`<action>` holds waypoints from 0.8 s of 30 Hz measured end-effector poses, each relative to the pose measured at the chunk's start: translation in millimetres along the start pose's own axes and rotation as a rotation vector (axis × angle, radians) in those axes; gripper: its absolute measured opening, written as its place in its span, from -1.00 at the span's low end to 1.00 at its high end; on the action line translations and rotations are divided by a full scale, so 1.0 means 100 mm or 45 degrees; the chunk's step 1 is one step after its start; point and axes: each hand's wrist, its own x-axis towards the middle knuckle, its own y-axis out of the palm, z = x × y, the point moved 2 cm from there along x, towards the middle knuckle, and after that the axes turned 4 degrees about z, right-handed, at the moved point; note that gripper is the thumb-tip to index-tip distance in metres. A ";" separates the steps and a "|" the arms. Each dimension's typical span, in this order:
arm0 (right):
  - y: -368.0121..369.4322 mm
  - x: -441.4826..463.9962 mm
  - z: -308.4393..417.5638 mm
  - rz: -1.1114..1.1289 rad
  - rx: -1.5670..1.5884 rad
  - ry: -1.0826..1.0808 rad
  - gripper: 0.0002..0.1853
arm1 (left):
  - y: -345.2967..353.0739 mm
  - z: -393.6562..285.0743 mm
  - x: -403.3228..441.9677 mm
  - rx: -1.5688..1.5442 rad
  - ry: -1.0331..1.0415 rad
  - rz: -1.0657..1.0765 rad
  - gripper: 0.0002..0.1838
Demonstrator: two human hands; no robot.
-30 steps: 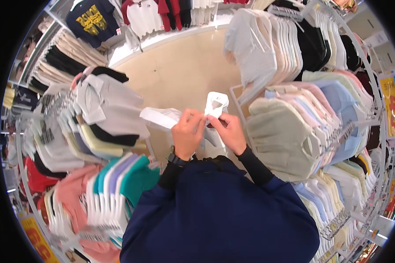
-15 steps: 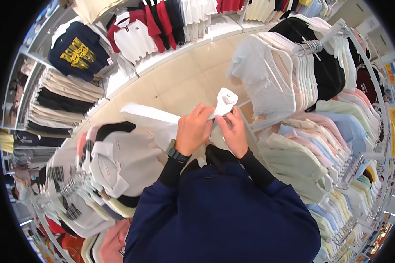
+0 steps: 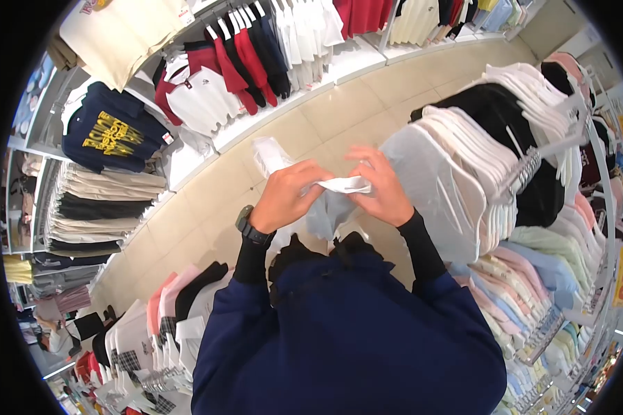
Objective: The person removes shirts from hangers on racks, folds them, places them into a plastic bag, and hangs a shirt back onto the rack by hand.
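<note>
A white garment (image 3: 347,185) stretches between my two hands, its upper edge folded or twisted. My left hand (image 3: 287,197), with a dark watch on its wrist, pinches the left end of that edge. Thumb and fingers of my right hand (image 3: 381,190) pinch the right end, with some fingers raised. Below the hands hangs light grey-white fabric, close to my body. Another whitish, thin piece (image 3: 271,155) shows beyond my left hand; whether it belongs to the same garment I cannot tell.
A rack of hung tops (image 3: 457,180) is close on the right, with pastel shirts (image 3: 533,266) below it. Wall shelving with a navy printed T-shirt (image 3: 111,131) curves along the left and back. More hung clothes (image 3: 180,304) are at lower left, and a tiled floor (image 3: 208,194) lies between.
The view has turned, and the racks have shifted. My hands have moved apart, and the white piece that stood up with an opening now lies flatter between them.
</note>
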 end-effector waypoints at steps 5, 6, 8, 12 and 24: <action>0.00 0.44 -0.33 0.078 0.156 0.220 -0.77 | -0.15 0.52 0.48 -0.104 -0.003 -0.009 -0.79; 0.00 0.52 -0.38 0.073 0.210 0.250 -0.77 | -0.17 0.63 0.57 -0.154 -0.005 0.023 -0.77; 0.01 0.72 -0.48 0.065 0.281 0.288 -0.77 | -0.20 0.89 0.77 -0.179 0.007 0.083 -0.75; -0.02 1.23 -0.68 0.029 0.246 0.299 -0.76 | -0.19 1.67 1.18 -0.140 0.018 0.186 -0.73; -0.28 2.55 -0.97 -0.401 0.114 0.650 -0.77 | -1.27 3.15 2.37 -0.595 -0.008 0.356 -0.82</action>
